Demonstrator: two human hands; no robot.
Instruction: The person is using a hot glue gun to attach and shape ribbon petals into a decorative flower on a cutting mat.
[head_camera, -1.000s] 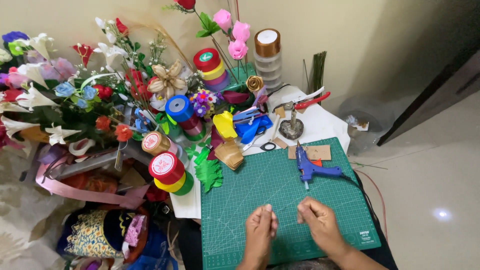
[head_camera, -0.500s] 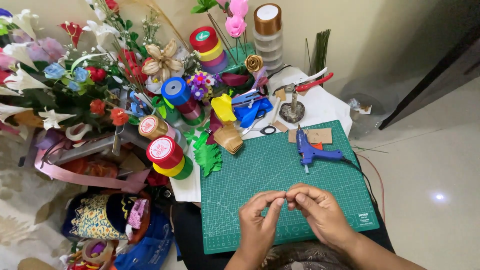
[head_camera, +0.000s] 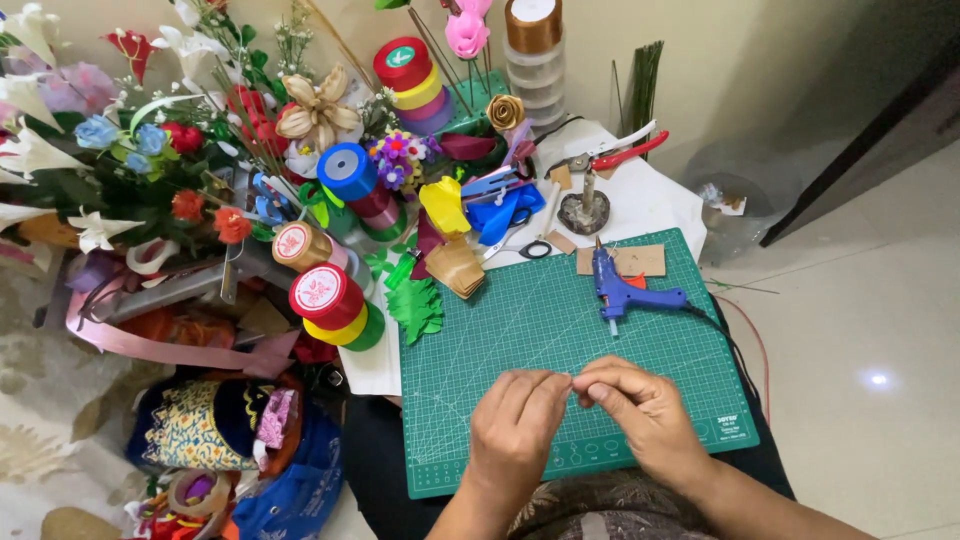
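Nearby, red-labelled ribbon spool (head_camera: 326, 297) beside mat (head_camera: 520, 330).

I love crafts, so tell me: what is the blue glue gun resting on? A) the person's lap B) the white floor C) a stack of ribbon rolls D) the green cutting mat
D: the blue glue gun stands on the green cutting mat, beyond the person's two hands.

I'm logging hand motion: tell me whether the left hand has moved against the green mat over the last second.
Yes. The left hand has closed rightward across the mat, and its fingertips now meet the right hand.
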